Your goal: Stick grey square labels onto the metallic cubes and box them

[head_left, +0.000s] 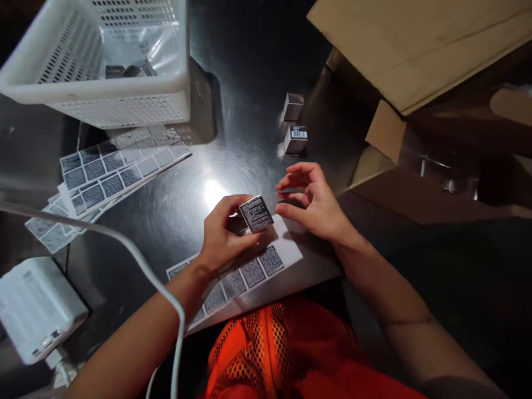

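Small box point(256, 214) with tiny print on its dark face is pinched in the left hand point(222, 233), thumb and fingers gripping it over a sticker sheet point(254, 273) on the metal table point(249, 105). Right hand point(311, 204) is just beside it, fingers loosely apart, holding nothing. Two more boxes point(295, 141) sit beyond, white basket point(124, 111) over left, cardboard carton point(419, 55) off right.

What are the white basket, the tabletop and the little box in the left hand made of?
White basket: likely plastic, smooth, with moulded slots. Tabletop: probably metal, shiny, showing glare and fine swirls. Little box: perhaps printed card, with crisp edges and slight sheen, but that's uncertain.
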`<move>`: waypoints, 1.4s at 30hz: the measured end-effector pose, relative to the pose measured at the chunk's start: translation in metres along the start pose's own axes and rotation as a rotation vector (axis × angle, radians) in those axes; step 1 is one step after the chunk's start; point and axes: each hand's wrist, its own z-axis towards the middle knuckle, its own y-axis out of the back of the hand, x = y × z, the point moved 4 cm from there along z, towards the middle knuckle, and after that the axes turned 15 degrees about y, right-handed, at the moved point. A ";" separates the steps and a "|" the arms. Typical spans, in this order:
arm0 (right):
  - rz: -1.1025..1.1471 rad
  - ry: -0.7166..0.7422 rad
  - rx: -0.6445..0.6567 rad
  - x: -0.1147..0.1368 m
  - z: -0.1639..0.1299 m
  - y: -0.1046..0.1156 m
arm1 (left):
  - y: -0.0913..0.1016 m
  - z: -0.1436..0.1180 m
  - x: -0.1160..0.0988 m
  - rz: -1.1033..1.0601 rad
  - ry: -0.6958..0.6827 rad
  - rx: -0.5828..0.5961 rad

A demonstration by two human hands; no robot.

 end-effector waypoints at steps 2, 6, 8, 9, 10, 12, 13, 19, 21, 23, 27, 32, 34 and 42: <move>0.059 0.098 0.157 0.004 0.001 -0.007 | 0.000 -0.001 0.000 -0.049 0.012 0.015; -0.005 0.282 0.351 0.012 0.000 -0.016 | -0.003 -0.002 -0.003 -0.106 -0.033 0.074; -0.042 0.328 0.350 0.014 0.000 -0.016 | -0.003 -0.002 -0.003 -0.139 -0.058 0.103; -0.050 0.350 0.342 0.015 0.001 -0.016 | -0.003 -0.002 -0.003 -0.149 -0.066 0.111; -0.057 0.372 0.336 0.015 0.001 -0.015 | -0.002 -0.002 -0.003 -0.153 -0.076 0.113; -0.088 0.424 0.337 0.017 0.001 -0.015 | -0.001 -0.001 -0.003 -0.155 -0.100 0.113; -0.114 0.453 0.340 0.017 0.001 -0.014 | 0.000 -0.001 -0.004 -0.161 -0.112 0.113; -0.187 0.490 0.362 0.018 0.002 -0.014 | 0.001 0.000 -0.008 -0.156 -0.164 0.093; -0.124 0.420 0.377 0.016 0.002 -0.014 | 0.002 0.000 -0.008 -0.159 -0.169 0.096; 0.015 0.340 0.398 0.015 0.002 -0.015 | 0.002 0.000 -0.008 -0.135 -0.194 0.115; 0.153 0.210 0.295 0.016 0.001 -0.012 | 0.003 0.001 -0.008 -0.048 -0.265 0.124; 0.033 0.240 0.135 0.015 -0.001 -0.012 | 0.004 0.001 -0.005 -0.078 -0.140 0.014; -0.002 0.303 0.066 0.014 -0.002 -0.014 | 0.002 -0.002 -0.006 -0.029 -0.100 -0.036; -0.132 0.517 0.174 0.023 -0.009 -0.028 | 0.004 -0.010 -0.022 0.344 -0.247 -0.189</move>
